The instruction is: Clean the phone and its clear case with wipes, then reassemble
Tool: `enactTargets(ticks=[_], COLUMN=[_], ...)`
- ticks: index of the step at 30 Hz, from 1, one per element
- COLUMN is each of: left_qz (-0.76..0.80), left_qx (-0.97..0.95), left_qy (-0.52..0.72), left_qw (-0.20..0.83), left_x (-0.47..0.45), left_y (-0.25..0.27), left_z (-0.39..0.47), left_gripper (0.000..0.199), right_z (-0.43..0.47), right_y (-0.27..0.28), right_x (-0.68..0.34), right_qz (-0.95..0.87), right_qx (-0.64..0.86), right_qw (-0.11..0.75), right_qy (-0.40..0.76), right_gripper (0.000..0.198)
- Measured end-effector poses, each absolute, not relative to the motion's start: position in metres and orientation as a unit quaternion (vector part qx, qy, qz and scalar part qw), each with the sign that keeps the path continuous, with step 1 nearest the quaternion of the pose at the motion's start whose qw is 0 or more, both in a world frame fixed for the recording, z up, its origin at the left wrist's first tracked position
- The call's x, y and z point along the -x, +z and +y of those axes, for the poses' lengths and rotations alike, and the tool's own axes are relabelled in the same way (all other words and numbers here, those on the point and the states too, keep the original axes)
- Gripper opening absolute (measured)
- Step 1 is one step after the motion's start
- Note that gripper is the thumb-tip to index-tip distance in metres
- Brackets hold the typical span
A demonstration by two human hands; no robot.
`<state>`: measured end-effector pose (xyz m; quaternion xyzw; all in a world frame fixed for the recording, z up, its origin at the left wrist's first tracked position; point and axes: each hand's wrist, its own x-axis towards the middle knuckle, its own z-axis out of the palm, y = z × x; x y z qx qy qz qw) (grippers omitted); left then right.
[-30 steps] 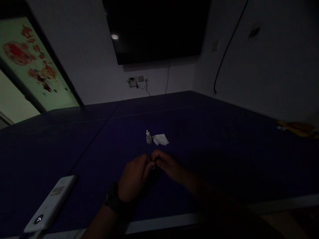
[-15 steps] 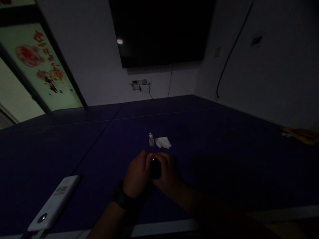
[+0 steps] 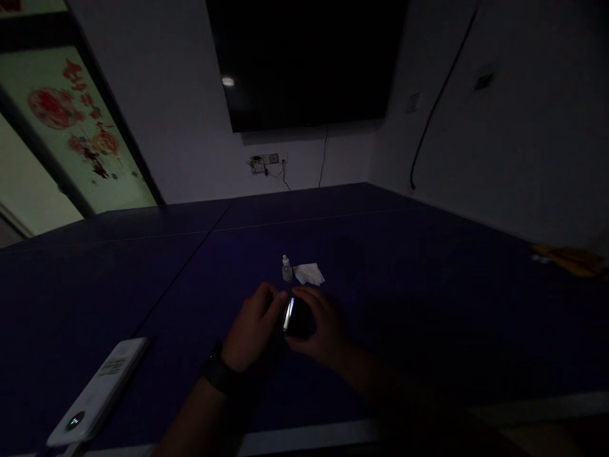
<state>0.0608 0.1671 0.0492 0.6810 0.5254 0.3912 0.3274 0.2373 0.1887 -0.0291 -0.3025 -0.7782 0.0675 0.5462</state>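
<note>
A small dark object [image 3: 301, 320] with a bright, shiny strip along its left edge is between my hands; the dim light hides what kind it is. My right hand [image 3: 323, 330] is closed around its right side, with the fingers at the top and the thumb below. My left hand [image 3: 252, 327], with a dark watch on the wrist, is curled with thumb and fingertips at the object's upper left edge. Just beyond my hands a small clear dropper bottle [image 3: 287, 271] with a white cap stands upright. Beside it lies a crumpled white tissue [image 3: 309, 273].
A long white device [image 3: 102, 387] with a round dark display lies at the left on the purple table [image 3: 190, 304]. Something yellow [image 3: 571, 259] lies at the far right edge. A large dark screen [image 3: 309, 63] hangs on the wall above sockets [image 3: 269, 162] with cables.
My left hand has shifted slightly left and down, away from the object's front. The object has turned, so its bright edge now shows as a long strip. The view moved slightly.
</note>
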Motion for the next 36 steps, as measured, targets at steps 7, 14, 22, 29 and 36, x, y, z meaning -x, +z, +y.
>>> enactTargets(ticks=[7, 14, 22, 29, 36], left_qz=[0.322, 0.334, 0.356, 0.361, 0.356], left_qx=[-0.754, -0.734, -0.747, -0.75, -0.763], left_qy=[0.391, 0.45, 0.412, 0.441, 0.432], left_qw=[0.417, 0.383, 0.383, 0.335, 0.323], left_x=[-0.043, -0.053, -0.049, -0.052, -0.05], left_y=[0.022, 0.018, 0.031, 0.034, 0.036], left_z=[0.199, 0.204, 0.203, 0.204, 0.203], left_gripper=[0.051, 0.034, 0.027, 0.016, 0.014], right_z=[0.202, 0.202, 0.201, 0.199, 0.198], right_y=[-0.027, -0.022, -0.024, -0.023, -0.02], right_x=[-0.258, -0.263, -0.265, -0.264, -0.267], right_qz=[-0.787, -0.782, -0.755, -0.723, -0.735], right_qx=[0.263, 0.202, 0.228, 0.208, 0.219], right_qw=[0.517, 0.498, 0.486, 0.486, 0.458], right_qy=[0.21, 0.316, 0.378, 0.445, 0.449], right_gripper=[0.086, 0.088, 0.088, 0.082, 0.083])
